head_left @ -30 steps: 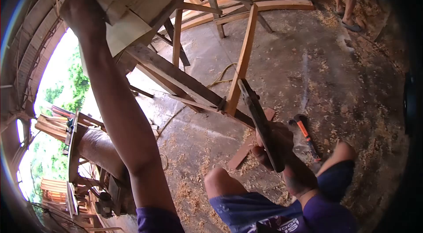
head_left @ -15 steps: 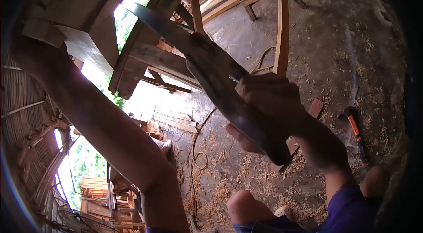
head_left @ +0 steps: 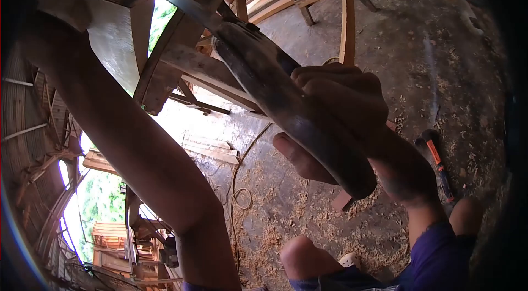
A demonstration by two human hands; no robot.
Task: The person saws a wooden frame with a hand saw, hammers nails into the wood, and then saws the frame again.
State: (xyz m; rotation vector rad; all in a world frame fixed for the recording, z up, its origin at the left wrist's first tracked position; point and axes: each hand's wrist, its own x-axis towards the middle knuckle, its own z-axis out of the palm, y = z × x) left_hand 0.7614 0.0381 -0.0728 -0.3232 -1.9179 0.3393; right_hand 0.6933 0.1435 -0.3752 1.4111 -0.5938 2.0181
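My right hand (head_left: 344,101) is wrapped round a long, dark, worn tool (head_left: 291,109), its fingers over the top and its thumb below. A flat, pale metal blade (head_left: 190,6) sticks out of the tool's far end, toward the upper left. Close to the blade tip is the edge of a large wooden workpiece (head_left: 113,38). My left hand (head_left: 60,29) reaches up to that wood at the upper left, and its fingers are hidden in shadow.
A curved wooden frame (head_left: 347,21) stands at the back. On the right lies an orange-and-black hammer (head_left: 437,159) among wood shavings (head_left: 264,241). A cord (head_left: 236,181) loops across the floor near some boards (head_left: 212,149). My knee (head_left: 308,258) shows below.
The tool and my right hand have shifted slightly; the tool's near end now sits farther right and higher. My view has turned a little. The right-hand grip is unchanged.
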